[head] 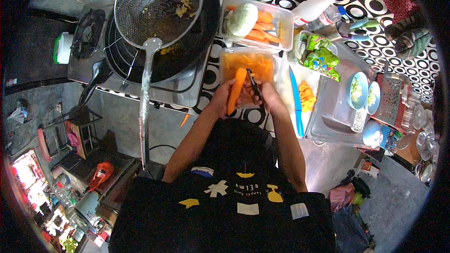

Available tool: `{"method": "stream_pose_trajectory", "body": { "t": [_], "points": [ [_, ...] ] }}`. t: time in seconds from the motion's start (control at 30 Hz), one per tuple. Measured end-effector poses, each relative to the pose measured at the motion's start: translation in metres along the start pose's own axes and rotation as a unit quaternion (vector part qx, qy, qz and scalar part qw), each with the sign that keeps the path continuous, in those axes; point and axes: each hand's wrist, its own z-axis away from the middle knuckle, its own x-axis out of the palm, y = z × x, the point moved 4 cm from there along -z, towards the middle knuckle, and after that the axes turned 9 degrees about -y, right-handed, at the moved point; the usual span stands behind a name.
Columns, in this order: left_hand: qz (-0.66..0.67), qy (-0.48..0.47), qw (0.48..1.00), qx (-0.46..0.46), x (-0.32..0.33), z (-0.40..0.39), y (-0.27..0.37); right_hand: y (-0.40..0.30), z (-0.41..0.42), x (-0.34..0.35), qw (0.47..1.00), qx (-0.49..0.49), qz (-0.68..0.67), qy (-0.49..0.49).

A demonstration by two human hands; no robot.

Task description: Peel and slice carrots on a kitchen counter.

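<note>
My left hand [222, 95] is closed around a carrot [237, 89] held at a slant, its surface bright orange. A vegetable peeler [254, 86] with a dark handle is in my right hand [270, 96], its head close beside the carrot. Both hands are over the near part of a clear plastic container [225, 53], in which orange pieces, likely peelings, lie. To the right, a knife [297, 103] with a blue handle and blue blade rests on a white cutting board [286, 77]. Cut carrot pieces [307, 96] are heaped beside the blade.
Behind stands a plastic box [287, 44] with a cabbage [240, 19] and carrots [264, 26]. On the left, a wire strainer [133, 7] lies over a wok [207, 31] on the gas stove [186, 98], its long handle reaching past the counter edge. Bowls [357, 95] sit at the sink [325, 109].
</note>
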Motion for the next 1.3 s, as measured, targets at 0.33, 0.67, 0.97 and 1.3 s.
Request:
{"method": "stream_pose_trajectory", "body": {
  "t": [0.33,0.67,0.97,1.3],
  "points": [
    [0.06,0.024,0.998,-0.009,-0.003,-0.008,-0.007,-0.008,0.007,-0.005,0.807,-0.342,0.437,0.204],
    [0.052,0.038,0.998,-0.005,-0.016,-0.015,-0.01,0.003,0.025,0.006,0.993,-0.02,0.104,0.051],
    [0.082,0.03,0.996,0.025,-0.011,-0.012,-0.001,-0.015,0.055,0.037,0.865,-0.311,0.387,0.069],
    [0.061,-0.099,0.991,0.06,0.007,0.001,0.006,-0.022,0.064,0.037,0.779,-0.333,0.52,0.107]
  ]
}}
